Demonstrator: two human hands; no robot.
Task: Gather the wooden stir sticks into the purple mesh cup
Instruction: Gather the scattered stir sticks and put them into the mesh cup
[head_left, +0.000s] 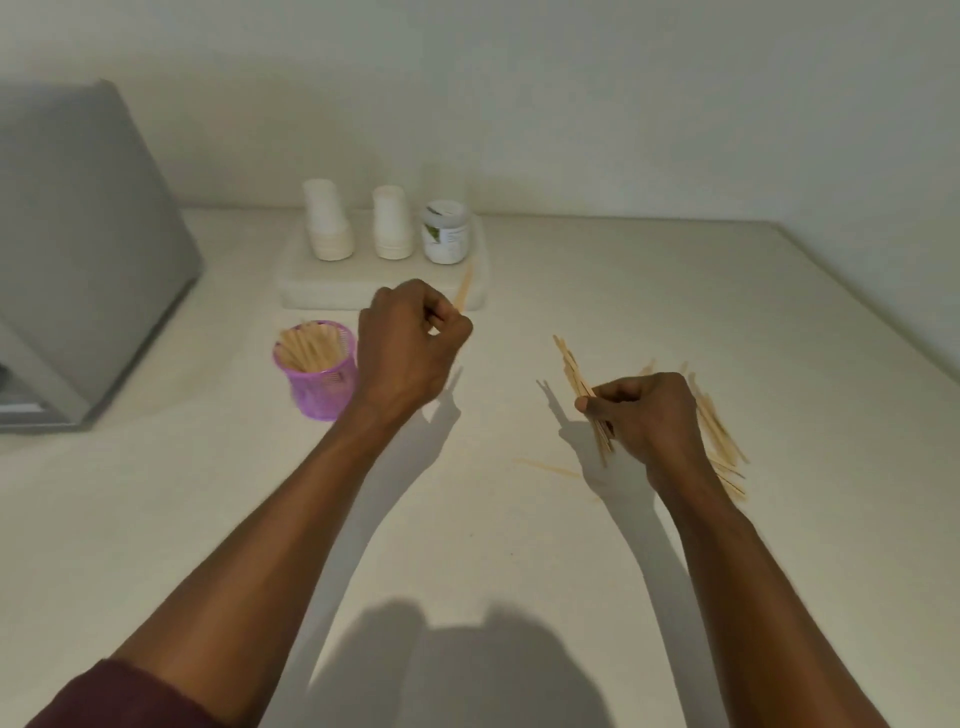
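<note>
The purple mesh cup (322, 382) stands on the pale counter, holding several wooden stir sticks upright. My left hand (410, 348) hovers just right of the cup, closed on a stir stick (464, 290) that pokes up past my fingers. Farther right, my right hand (647, 415) is closed on a bundle of stir sticks (576, 376) angled up to the left. A loose pile of stir sticks (719, 436) lies on the counter under and behind that hand. One single stick (548, 467) lies flat to its left.
A white tray (322, 291) at the back carries two stacks of white cups (327, 221) and a white jar (447, 234). A grey machine (78, 249) fills the left side. The counter's right edge (883, 332) runs diagonally along the wall.
</note>
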